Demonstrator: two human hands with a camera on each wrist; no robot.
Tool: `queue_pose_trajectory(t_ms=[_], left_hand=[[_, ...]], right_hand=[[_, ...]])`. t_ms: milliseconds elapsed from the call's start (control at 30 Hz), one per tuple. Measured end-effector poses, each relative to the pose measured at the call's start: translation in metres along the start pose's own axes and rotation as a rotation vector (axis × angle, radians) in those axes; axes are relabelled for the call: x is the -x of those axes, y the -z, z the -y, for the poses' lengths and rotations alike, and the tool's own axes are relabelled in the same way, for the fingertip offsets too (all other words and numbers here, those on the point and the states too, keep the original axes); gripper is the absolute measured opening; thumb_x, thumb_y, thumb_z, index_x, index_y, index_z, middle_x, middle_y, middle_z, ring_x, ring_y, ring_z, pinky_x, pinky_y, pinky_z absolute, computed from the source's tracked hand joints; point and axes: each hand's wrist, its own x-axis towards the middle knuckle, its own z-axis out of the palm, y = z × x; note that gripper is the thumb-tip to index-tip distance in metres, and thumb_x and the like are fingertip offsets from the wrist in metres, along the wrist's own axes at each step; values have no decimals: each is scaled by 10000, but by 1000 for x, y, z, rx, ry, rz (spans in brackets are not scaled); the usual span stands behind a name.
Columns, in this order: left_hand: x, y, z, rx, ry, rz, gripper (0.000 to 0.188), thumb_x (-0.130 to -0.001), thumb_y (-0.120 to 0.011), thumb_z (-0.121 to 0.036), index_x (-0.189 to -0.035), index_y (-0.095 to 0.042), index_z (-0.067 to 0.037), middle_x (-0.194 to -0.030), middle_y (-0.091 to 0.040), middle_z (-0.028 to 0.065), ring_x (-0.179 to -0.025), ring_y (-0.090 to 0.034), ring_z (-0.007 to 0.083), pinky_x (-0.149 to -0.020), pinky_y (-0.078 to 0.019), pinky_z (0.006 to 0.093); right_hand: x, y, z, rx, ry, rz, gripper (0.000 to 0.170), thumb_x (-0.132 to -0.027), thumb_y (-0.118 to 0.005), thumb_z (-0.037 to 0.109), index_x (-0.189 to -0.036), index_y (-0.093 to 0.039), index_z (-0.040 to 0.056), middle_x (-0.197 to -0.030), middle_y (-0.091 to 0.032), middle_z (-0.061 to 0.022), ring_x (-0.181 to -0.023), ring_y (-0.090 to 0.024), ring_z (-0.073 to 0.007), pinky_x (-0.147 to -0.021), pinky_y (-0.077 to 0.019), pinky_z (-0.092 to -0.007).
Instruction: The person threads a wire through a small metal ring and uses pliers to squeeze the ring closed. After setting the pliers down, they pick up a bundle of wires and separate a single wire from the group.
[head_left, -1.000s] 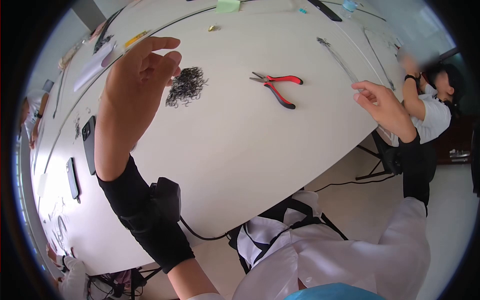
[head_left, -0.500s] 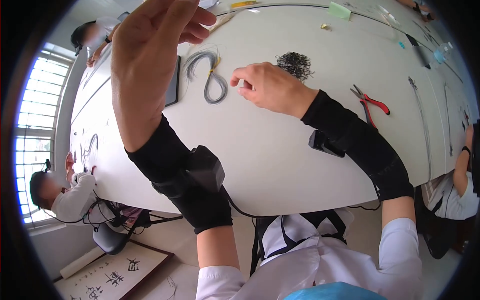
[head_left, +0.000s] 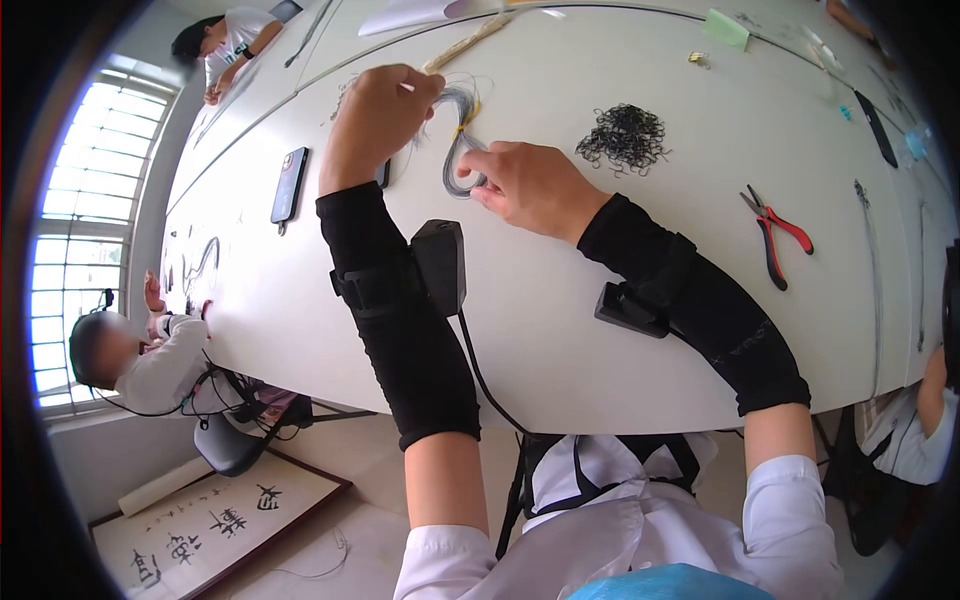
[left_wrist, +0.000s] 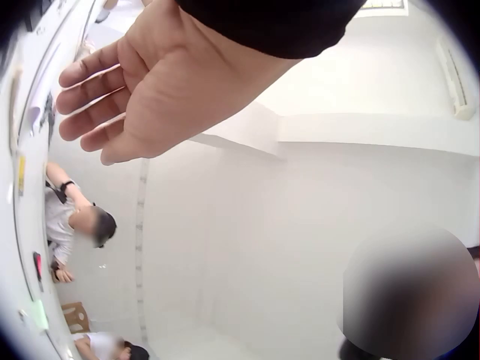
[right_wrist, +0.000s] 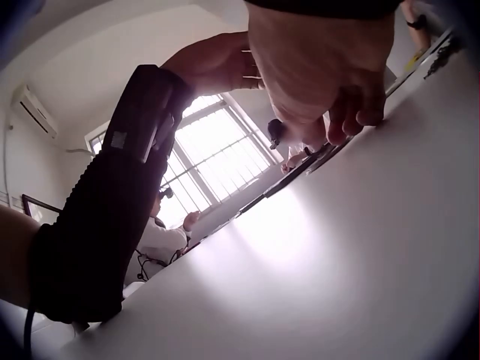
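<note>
Left hand (head_left: 380,112), fingers extended, and right hand (head_left: 535,190), grip indeterminable, stand near the grey strand bundle (head_left: 449,172), whose loose ends could tangle if tugged through the yellow tie (head_left: 461,129).

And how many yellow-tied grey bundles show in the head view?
1: the grey bundle, on the table, between the left hand and right hand, partly covered; others may be hidden.

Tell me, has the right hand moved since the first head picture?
Yes. The right hand went left, from right of the pliers to left of them.
</note>
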Motion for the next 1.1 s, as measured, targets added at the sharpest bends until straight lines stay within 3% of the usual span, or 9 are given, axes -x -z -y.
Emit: queue_pose_trajectory(t_ms=[100, 167, 333, 533, 700, 833, 1100], left_hand=[[-3, -21, 24, 107, 71, 115, 407, -860, -680, -379, -907, -710, 24, -708, -678, 81, -586, -631, 171, -573, -515, 300], [-11, -33, 35, 21, 106, 193, 443, -840, -701, -408, -910, -700, 30, -710, -672, 73, -571, -624, 173, -551, -518, 300], [-11, -50, 26, -71, 131, 175, 401, -778, -767, -341, -879, -681, 37, -668, -668, 108, -516, -630, 172, -503, -512, 319], [-20, -53, 43, 103, 59, 226, 273, -793, -767, -227, -847, -675, 25, -619, -649, 88, -498, -617, 153, -517, -507, 311], [-17, -51, 41, 203, 59, 195, 271, -826, -753, -212, -894, -678, 39, -708, -677, 99, -591, -659, 157, -577, -555, 286], [-12, -43, 37, 362, 56, 184, 268, -889, -719, -180, -979, -670, 68, -824, -700, 126, -677, -683, 175, -631, -586, 285], [-8, -38, 28, 479, 100, 209, 255, -888, -715, -155, -996, -652, 67, -803, -702, 139, -654, -702, 186, -686, -612, 302]], right_hand=[[-2, -8, -3, 96, 26, 37, 84, -905, -623, 164, -926, -652, 88, -858, -692, -113, -833, -688, -292, -738, -550, -412], [-4, -6, -1, 73, -17, 42, 69, -905, -625, 155, -937, -638, 95, -848, -677, -105, -811, -674, -295, -731, -538, -407], [-3, -8, -1, 54, -50, 12, 57, -890, -636, 134, -904, -629, 79, -854, -675, -100, -810, -671, -305, -728, -537, -419], [-4, -11, 2, 76, -51, -7, 62, -882, -629, 114, -900, -631, 55, -872, -683, -113, -828, -674, -316, -744, -540, -420], [-5, -2, 5, -68, -149, -36, 111, -896, -618, 118, -939, -646, 20, -873, -697, -153, -826, -689, -306, -750, -547, -379], [-9, 14, 3, -306, -284, 20, 186, -913, -626, 140, -997, -662, -21, -877, -713, -159, -801, -698, -245, -758, -545, -331], [-10, 29, 0, -359, -354, 91, 241, -915, -658, 173, -1034, -679, -36, -904, -723, -116, -818, -689, -189, -780, -547, -311]])
